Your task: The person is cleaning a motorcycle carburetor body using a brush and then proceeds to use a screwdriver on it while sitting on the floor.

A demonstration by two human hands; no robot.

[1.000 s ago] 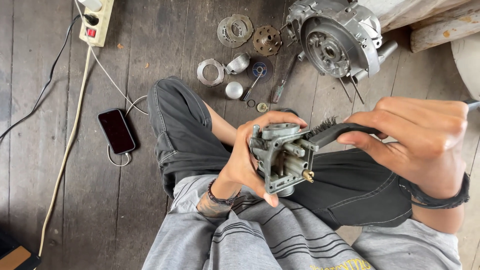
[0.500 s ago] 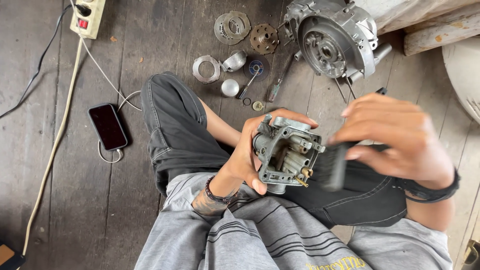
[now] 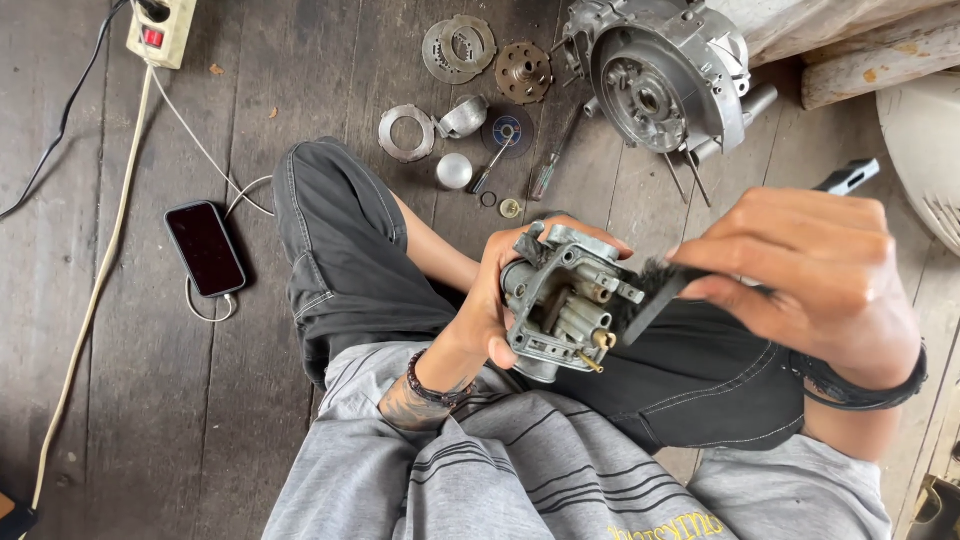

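Note:
My left hand (image 3: pixel 500 300) grips a grey metal carburetor body (image 3: pixel 560 300) over my lap, its open side facing me with brass jets showing. My right hand (image 3: pixel 810 280) holds a black brush (image 3: pixel 650 290), its dark bristles pressed against the carburetor's right side. The brush handle end (image 3: pixel 848 177) sticks out past my knuckles. A dark band sits on each wrist.
On the wooden floor lie an engine casing (image 3: pixel 660 70), round clutch plates (image 3: pixel 458 45), a gear disc (image 3: pixel 523 70), a metal ring (image 3: pixel 405 132), a screwdriver (image 3: pixel 555 165), a phone (image 3: pixel 204 248) on a cable, and a power strip (image 3: pixel 160 30).
The brush has swung from lying across the top of the carburetor to bristles against its right side. The view shifted slightly left.

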